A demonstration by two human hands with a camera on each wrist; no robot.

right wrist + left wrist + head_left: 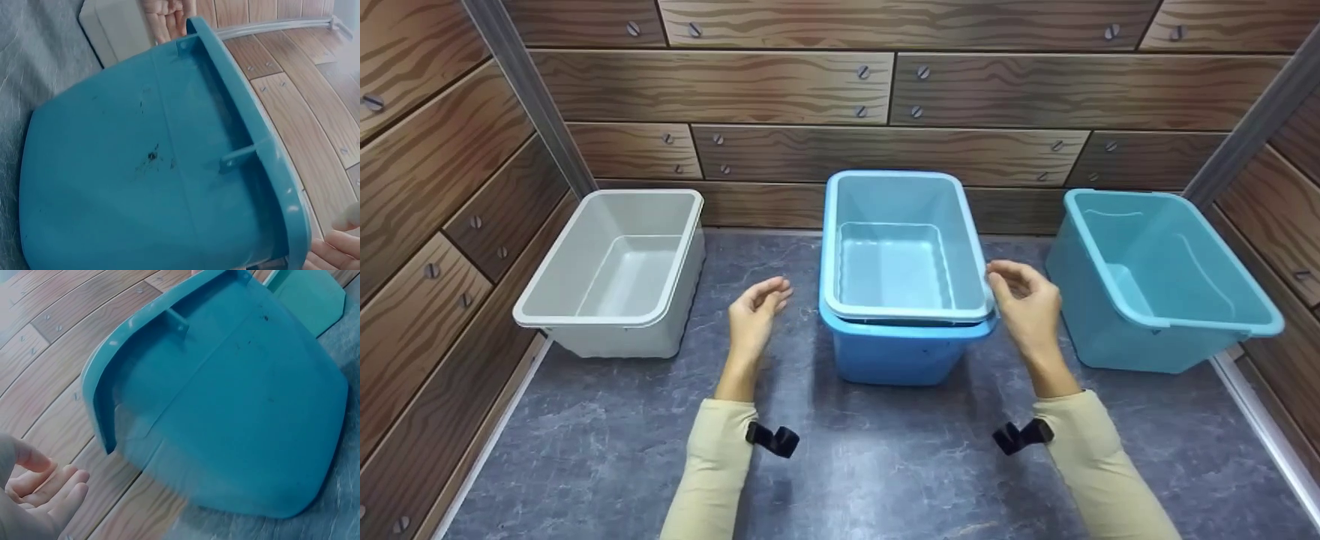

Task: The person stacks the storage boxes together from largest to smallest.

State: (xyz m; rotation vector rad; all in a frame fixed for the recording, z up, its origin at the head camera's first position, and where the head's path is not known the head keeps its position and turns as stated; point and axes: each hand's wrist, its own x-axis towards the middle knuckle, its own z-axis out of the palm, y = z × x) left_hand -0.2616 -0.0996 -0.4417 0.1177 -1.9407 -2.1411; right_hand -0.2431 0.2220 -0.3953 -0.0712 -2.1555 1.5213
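A light blue bin [896,262] sits nested inside a darker blue bin [900,356], its rim standing slightly above the lower one. My left hand [754,319] hovers to the left of the stack, apart from it, with fingers loosely bent and nothing held. On the other side, my right hand [1026,304] has its fingertips beside the right rim of the stack; whether they touch it I cannot tell. The left wrist view shows the darker bin's outer wall [242,405] and my left hand's relaxed fingers [62,489]. Dark smudges mark that bin's wall [112,180] in the right wrist view.
A grey-white bin [679,334] stands to the left and a teal bin [1117,330] to the right, both with their insides showing. All stand on a dark marbled surface [840,465]. Wood-patterned panels [810,90] enclose the back and sides.
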